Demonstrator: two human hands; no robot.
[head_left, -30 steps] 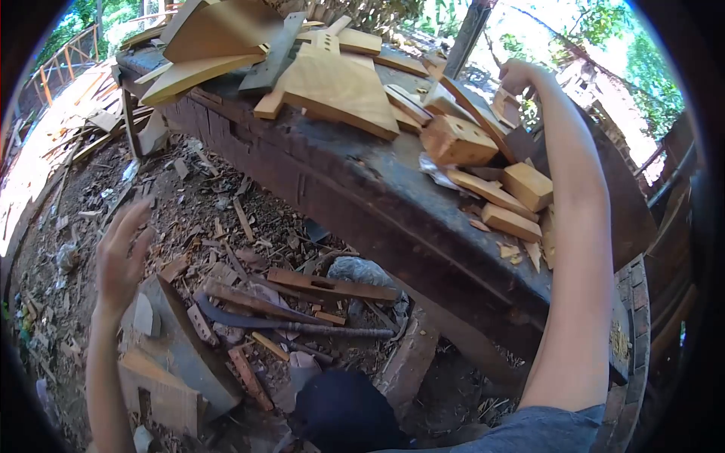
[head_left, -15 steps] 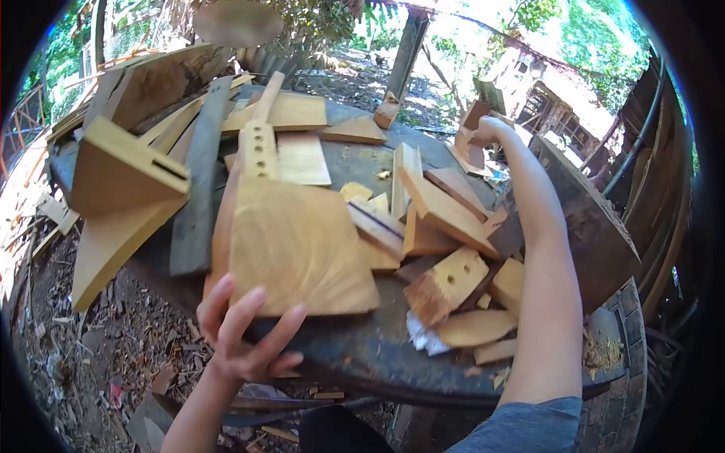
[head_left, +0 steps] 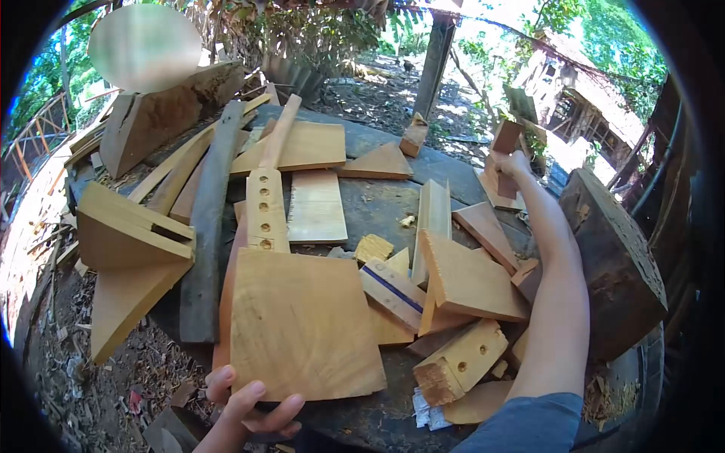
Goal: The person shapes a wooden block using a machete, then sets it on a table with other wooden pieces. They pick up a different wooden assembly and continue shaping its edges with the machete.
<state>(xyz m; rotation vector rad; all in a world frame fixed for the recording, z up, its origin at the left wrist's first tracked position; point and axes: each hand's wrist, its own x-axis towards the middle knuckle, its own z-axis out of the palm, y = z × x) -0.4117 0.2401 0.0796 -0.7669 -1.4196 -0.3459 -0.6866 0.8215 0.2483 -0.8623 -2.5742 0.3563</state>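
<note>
My left hand (head_left: 260, 411) is at the near edge of a broad, pale wooden board (head_left: 306, 325), fingers apart, fingertips against its lower left edge. Beyond the board lies a narrow wooden strip (head_left: 266, 215) with a row of round holes. Stretched out to the far right, my right hand (head_left: 516, 164) is closed on a reddish-brown wooden block (head_left: 506, 137). Beneath that block is a flat wooden piece (head_left: 495, 195) at the table's far edge. Part of the right hand's fingers is hidden behind the hand itself.
Wood offcuts crowd the dark table (head_left: 355, 415), among them a block with drilled holes (head_left: 472, 359) and an angled board (head_left: 472, 279). A long grey plank (head_left: 211, 226) lies left. A thick timber chunk (head_left: 615, 264) stands right. A person (head_left: 147, 49) is at the far left.
The view has tilted up, so the table and wood sit lower in the picture. My left hand remains at the board's near edge; my right hand still holds the reddish-brown block at the far right.
</note>
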